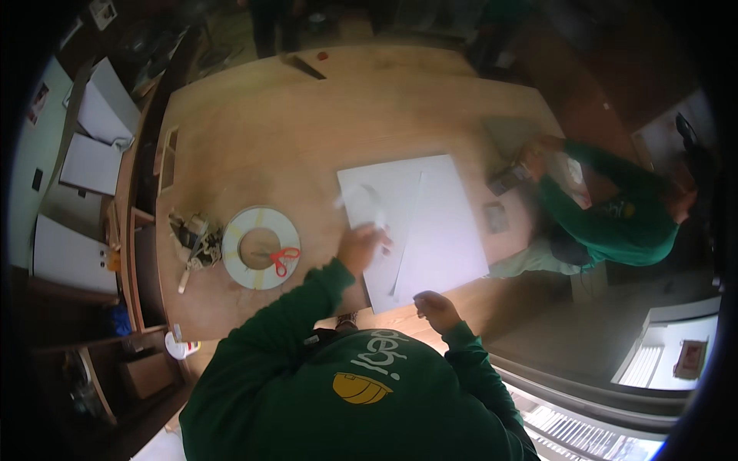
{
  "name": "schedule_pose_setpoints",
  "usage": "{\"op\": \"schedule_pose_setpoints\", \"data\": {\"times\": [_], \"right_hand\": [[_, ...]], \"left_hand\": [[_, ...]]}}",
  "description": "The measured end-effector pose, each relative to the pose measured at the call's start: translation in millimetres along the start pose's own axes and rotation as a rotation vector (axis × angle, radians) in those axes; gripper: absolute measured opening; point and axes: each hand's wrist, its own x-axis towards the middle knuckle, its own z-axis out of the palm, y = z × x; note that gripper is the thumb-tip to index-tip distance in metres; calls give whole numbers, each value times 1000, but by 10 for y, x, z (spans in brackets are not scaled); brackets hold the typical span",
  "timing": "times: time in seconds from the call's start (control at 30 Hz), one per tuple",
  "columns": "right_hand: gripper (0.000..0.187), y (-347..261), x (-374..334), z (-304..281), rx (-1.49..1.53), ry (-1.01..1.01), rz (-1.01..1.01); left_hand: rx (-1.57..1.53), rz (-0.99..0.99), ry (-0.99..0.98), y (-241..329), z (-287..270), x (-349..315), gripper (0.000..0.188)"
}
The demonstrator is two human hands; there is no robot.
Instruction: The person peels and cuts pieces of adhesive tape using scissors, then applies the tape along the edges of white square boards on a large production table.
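My left hand (364, 247) is over the left edge of a large white sheet (453, 246) on the table. A blurred white curled strip (363, 201) shows at its fingers, which look closed on it; motion smears both. Close to the sheet's near edge, my right hand (437, 310) is closed, and whatever it may hold is hidden. A narrower white piece (392, 223) lies on the left part of the sheet, its edge running slantwise down it. Left of my left hand, red-handled scissors (285, 261) rest on a flat white ring (234, 265) with yellowish strips across it.
A cluttered bundle (194, 240) sits on the wooden table (307, 123) left of the ring. At the right, a person in green (615, 215) handles a dark boxy object (507, 180). A dark flat piece (304, 67) and a red round item (323, 56) lie near the far edge.
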Motion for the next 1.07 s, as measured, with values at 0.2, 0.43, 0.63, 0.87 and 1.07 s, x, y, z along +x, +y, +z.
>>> {"op": "schedule_pose_setpoints", "data": {"times": [0.2,0.43,0.63,0.87,1.07], "right_hand": [[25,935,-417,-308,-411,9,141],[30,1797,-829,-555,-651,-52,131],[26,2248,-1176,-658,-589,54,265],[24,1554,-1285,-470,-616,132,639],[27,2116,-1309,-691,-332,131,561]], "left_hand": [[268,30,465,-470,-968,542,24],[998,-104,444,-1429,-1588,899,26],[1249,-458,288,-1897,-1686,777,26],[1058,-142,356,-1334,-1612,868,46],[1060,48,357,365,-1789,2774,62]]}}
